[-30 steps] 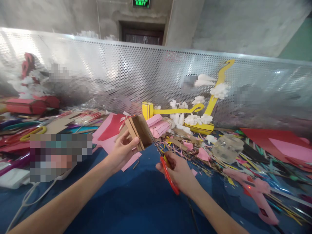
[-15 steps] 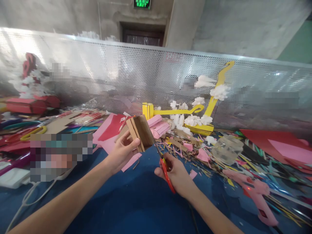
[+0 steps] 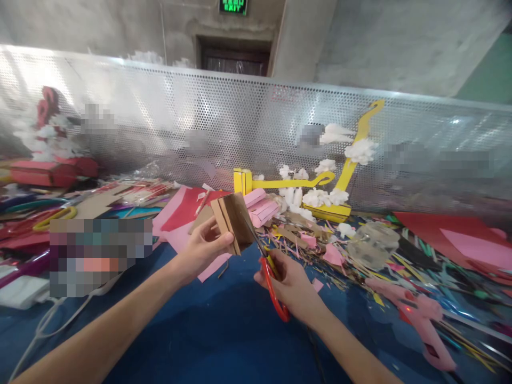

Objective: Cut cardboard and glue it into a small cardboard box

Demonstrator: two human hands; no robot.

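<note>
My left hand (image 3: 206, 245) grips a small brown cardboard box (image 3: 231, 221) by its left side, thumb in front, holding it tilted above the blue table (image 3: 224, 330). In my right hand (image 3: 290, 280) is a pair of scissors (image 3: 274, 296) with red and yellow handles. Their blades point up and left, against the box's right edge; how far they reach behind or into the cardboard is hidden. Just behind the box lies a folded pink box-like piece (image 3: 262, 207).
Paper and cardboard scraps (image 3: 304, 248) litter the table behind my right hand. A pink glue gun (image 3: 416, 314) lies at the right. Yellow models (image 3: 326, 212) with white fluff stand before a perforated metal panel (image 3: 240, 128). A white cable (image 3: 44, 330) runs at left.
The box and my left hand have shifted slightly right and down. The scissors' handles have spread a little wider and sit slightly lower, with the blades still at the box's right edge.
</note>
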